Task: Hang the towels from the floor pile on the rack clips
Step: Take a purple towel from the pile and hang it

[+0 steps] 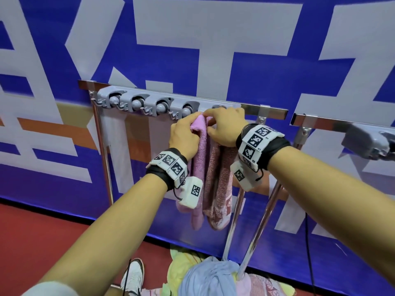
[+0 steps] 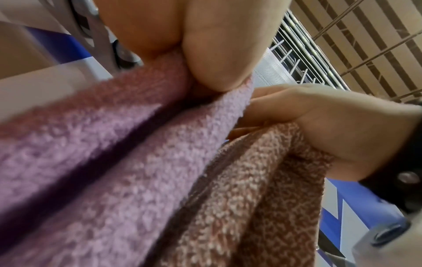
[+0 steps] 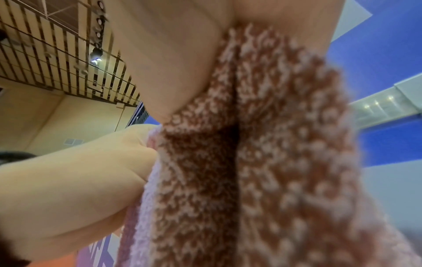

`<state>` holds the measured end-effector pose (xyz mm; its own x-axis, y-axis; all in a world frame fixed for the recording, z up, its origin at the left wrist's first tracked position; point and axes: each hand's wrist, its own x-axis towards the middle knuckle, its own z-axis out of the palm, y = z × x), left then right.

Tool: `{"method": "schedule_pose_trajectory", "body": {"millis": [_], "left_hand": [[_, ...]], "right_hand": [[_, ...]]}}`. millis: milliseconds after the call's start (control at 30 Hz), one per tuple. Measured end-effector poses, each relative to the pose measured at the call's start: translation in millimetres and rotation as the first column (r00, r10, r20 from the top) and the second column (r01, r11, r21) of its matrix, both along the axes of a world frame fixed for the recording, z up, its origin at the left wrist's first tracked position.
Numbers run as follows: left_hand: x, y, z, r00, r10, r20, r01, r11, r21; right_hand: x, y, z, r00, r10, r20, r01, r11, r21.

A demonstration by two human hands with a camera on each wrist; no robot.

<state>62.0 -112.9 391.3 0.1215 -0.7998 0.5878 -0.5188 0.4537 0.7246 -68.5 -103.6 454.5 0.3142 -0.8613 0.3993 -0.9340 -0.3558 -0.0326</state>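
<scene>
Two hands bunch one pink towel [image 1: 199, 150] at the rack's [image 1: 252, 109] fifth clip, right of four bare clips [image 1: 149, 104]. Left hand [image 1: 184, 135] grips its lilac fold; right hand [image 1: 226, 127] pinches the patterned fold, probably narrowing it for the clip. More towels [image 1: 205, 276] lie piled near the feet.

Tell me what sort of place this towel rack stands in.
Probably a large indoor hall, perhaps a sports or event venue, not a home. A big blue and white printed banner runs behind the rack, the floor is red, and the left wrist view shows a high slatted ceiling.
</scene>
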Motion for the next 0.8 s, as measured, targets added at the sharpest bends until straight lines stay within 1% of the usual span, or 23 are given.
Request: {"method": "schedule_pose_trajectory", "body": {"millis": [100, 167, 267, 367, 467, 600, 700, 800], "left_hand": [[4.5, -0.7, -0.6, 0.999, -0.031, 0.006, 0.031, 0.998, 0.049], [11.1, 1.1, -2.1, 0.995, -0.093, 0.028, 0.091, 0.993, 0.076], [19.2, 13.1, -6.1, 0.985, -0.148, 0.091, 0.138, 0.984, 0.11], [21.3, 30.3, -9.6, 0.988, -0.15, 0.026, 0.146, 0.982, 0.123], [21.1, 38.6, -8.8, 0.991, -0.129, -0.038, 0.131, 0.99, 0.06], [11.0, 51.4, 5.4, 0.993, -0.067, -0.093, 0.056, 0.992, -0.115], [-3.5, 68.2, 15.9, 0.995, -0.09, -0.038, 0.083, 0.983, -0.164], [-20.9, 88.1, 12.2, 0.983, -0.16, 0.095, 0.174, 0.972, -0.161]], "right_hand": [[-1.7, 3.8, 1.9, 1.0, -0.003, 0.014, 0.002, 1.0, 0.03], [-4.4, 7.0, 1.8, 0.996, -0.002, 0.084, -0.002, 0.999, 0.047], [-11.6, 16.8, 1.1, 0.982, 0.004, 0.188, -0.004, 1.0, 0.001], [-22.0, 29.9, 1.7, 0.964, 0.024, 0.266, -0.024, 1.0, -0.005], [-31.3, 42.8, 1.6, 0.952, 0.072, 0.299, -0.073, 0.997, -0.008], [-40.5, 60.5, 0.9, 0.953, 0.08, 0.293, -0.079, 0.997, -0.015], [-46.2, 71.8, -1.0, 0.95, 0.07, 0.304, -0.074, 0.997, 0.002], [-52.6, 86.0, -6.3, 0.966, 0.022, 0.256, -0.037, 0.998, 0.054]]}}
